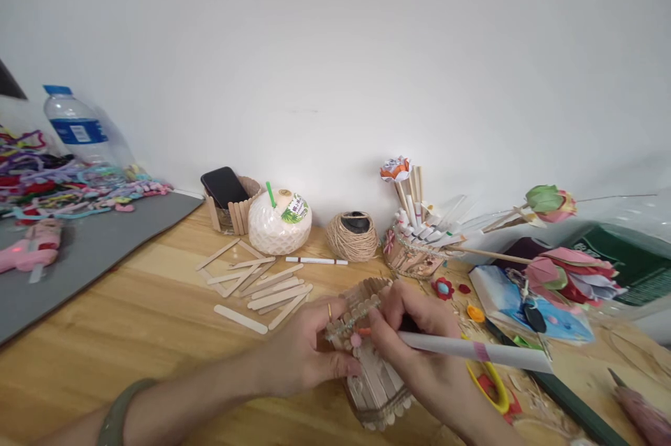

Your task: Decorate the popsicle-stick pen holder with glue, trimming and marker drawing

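Note:
My left hand (307, 348) is wrapped round the near side of a small container made of craft sticks (374, 379), which lies tilted on the table. Beaded trim runs along its edge, and a small pink dot sits near my left thumb. In my right hand (419, 341) is a white marker pen (487, 351) with a pink band, its back end pointing to the right. The fingers of that hand rest at the container's rim. They hide most of the pen's front end, though an orange-red spot shows by the pink dot.
Loose craft sticks (277, 292) lie behind my left hand. Beyond are a stick box with a phone (225, 186), a wrapped coconut (279, 226), twine (352, 236) and a marker holder (414, 257). Yellow-handled scissors (500, 390) lie right; a pink glue gun (39, 247) lies left.

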The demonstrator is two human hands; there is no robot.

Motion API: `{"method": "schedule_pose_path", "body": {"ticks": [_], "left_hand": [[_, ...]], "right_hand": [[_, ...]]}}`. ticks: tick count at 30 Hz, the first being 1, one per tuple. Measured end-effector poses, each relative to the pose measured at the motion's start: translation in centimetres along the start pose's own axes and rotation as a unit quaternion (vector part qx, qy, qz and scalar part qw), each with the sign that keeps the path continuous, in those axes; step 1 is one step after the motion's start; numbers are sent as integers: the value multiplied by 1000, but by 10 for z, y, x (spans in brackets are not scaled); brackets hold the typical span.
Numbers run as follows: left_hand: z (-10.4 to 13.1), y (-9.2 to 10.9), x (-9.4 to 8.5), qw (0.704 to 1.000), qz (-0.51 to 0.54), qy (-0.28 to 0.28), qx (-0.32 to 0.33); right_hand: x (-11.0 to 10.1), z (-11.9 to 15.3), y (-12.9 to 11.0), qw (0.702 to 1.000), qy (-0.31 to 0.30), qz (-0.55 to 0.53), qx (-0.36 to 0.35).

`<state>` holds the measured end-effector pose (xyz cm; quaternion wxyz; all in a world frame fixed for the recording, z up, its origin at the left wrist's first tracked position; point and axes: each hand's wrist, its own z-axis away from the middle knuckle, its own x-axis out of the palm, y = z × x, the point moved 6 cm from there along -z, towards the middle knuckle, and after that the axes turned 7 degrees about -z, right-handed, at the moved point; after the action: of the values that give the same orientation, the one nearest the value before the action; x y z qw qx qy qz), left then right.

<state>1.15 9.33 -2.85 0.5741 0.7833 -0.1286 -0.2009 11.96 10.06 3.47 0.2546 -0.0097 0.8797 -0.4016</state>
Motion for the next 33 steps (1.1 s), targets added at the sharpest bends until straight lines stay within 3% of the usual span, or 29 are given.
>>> {"method": "schedule_pose_path", "body": {"ticks": [6, 12, 33], "left_hand": [[0, -1, -2, 1000, -29, 6, -6], [1, -3, -2, 1000, -18, 2, -15], [1, -4, 0, 1000, 9, -7, -22]], "right_hand": [[2, 1, 0, 1000, -18, 20, -5], [0, -1, 2, 1000, 7, -14, 6], [0, 0, 2, 1000, 11, -12, -4]]}}
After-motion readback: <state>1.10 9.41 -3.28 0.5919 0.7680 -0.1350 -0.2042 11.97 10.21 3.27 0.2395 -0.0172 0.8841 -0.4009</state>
